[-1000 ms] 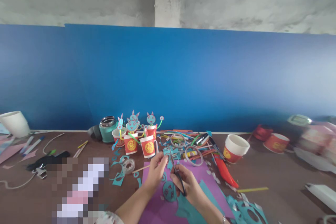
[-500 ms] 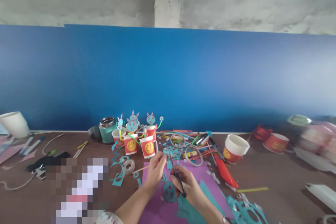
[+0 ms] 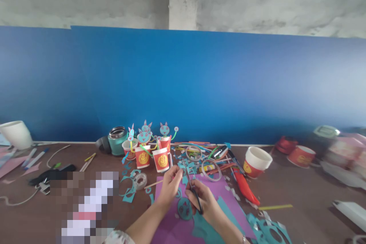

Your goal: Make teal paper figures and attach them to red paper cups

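left hand (image 3: pixel 172 185) pinching small teal paper piece (image 3: pixel 183 172), right hand (image 3: pixel 201 199) gripping black-handled scissors (image 3: pixel 196 199), both above purple sheet (image 3: pixel 211 185) on brown bench (image 3: pixel 311 194)

- Left hand (image 3: pixel 170 186) pinches a small blue piece (image 3: pixel 183 172); right hand (image 3: pixel 205 200) grips the scissors (image 3: pixel 197 200) just beside it.
- Between the forearms, a round blue face (image 3: pixel 184 209) lies on the purple sheet (image 3: pixel 171 230).
- Beyond the left hand, red cups (image 3: pixel 142 157) stand; left of it, a tape roll (image 3: pixel 140 181).
- Right of both hands, a red pouch (image 3: pixel 246 188).

Pixelation (image 3: pixel 87 207) hides a tabletop (image 3: pixel 309 188) patch, and the right-hand pink bundle (image 3: pixel 344 150) is blurred
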`<state>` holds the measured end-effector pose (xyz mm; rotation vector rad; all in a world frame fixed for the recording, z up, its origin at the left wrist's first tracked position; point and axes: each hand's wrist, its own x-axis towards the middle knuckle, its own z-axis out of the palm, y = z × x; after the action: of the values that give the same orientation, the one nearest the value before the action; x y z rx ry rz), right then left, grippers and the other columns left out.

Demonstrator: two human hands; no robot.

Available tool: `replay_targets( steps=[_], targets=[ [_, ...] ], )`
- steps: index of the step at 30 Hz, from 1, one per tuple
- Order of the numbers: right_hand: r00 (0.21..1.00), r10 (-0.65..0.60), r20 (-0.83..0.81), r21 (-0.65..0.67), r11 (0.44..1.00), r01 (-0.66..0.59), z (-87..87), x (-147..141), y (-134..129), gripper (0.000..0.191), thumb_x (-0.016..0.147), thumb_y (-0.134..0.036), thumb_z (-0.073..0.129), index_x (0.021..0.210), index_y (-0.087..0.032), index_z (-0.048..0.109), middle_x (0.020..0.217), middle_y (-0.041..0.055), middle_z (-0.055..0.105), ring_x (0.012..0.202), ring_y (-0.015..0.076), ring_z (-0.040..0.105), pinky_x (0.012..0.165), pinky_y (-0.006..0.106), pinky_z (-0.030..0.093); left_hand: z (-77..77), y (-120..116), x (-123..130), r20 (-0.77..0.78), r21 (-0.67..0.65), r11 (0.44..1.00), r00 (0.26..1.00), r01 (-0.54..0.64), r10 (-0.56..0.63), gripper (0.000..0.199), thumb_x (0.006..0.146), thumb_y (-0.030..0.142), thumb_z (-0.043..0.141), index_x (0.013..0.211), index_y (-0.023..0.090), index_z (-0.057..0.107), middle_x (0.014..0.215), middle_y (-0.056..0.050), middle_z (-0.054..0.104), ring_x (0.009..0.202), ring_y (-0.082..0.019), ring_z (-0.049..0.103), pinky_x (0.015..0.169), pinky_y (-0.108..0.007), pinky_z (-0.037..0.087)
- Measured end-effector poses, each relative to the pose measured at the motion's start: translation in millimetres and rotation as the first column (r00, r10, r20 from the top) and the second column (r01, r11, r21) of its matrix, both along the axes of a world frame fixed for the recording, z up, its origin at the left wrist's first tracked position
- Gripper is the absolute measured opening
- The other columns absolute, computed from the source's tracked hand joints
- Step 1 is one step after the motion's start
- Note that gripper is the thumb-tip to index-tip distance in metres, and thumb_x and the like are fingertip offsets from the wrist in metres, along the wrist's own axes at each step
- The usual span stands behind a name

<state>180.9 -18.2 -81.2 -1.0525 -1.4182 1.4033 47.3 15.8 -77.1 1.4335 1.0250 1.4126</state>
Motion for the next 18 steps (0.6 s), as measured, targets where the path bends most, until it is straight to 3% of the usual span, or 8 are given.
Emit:
replay_targets(
  steps=[9, 18],
  targets=[
    [1.000, 0.005, 0.013, -0.001, 1.000, -0.005, -3.3, -1, 1, 0.034, 0.071, -0.046, 0.067, 0.075, -0.018, 0.049, 0.047, -0.0102, 0.043, 0.029, 0.0034, 0.039, 0.029, 0.014, 0.033, 0.8, -1, 0, 0.043, -0.022, 0.999, 0.999, -0.028, 0.029, 0.032, 0.081, 0.044, 0.049, 0.063, 0.018, 0.048, 0.058, 0.003, 0.043, 0.059, -0.012, 0.040, 0.057, -0.023, 0.031],
    [1.000, -0.022, -0.018, -0.034, 0.999, 0.021, 5.5, -3, -2, 0.036, 0.066, -0.047, 0.070, 0.074, -0.018, 0.049, 0.046, -0.0102, 0.044, 0.031, 0.0038, 0.038, 0.032, 0.015, 0.036, -8.9, 6, 0, 0.062, -0.002, 0.995, 0.994, 0.095, -0.095, 0.033, 0.079, 0.043, 0.053, 0.060, 0.017, 0.045, 0.057, 0.003, 0.040, 0.057, -0.011, 0.039, 0.055, -0.023, 0.030]
  ],
)
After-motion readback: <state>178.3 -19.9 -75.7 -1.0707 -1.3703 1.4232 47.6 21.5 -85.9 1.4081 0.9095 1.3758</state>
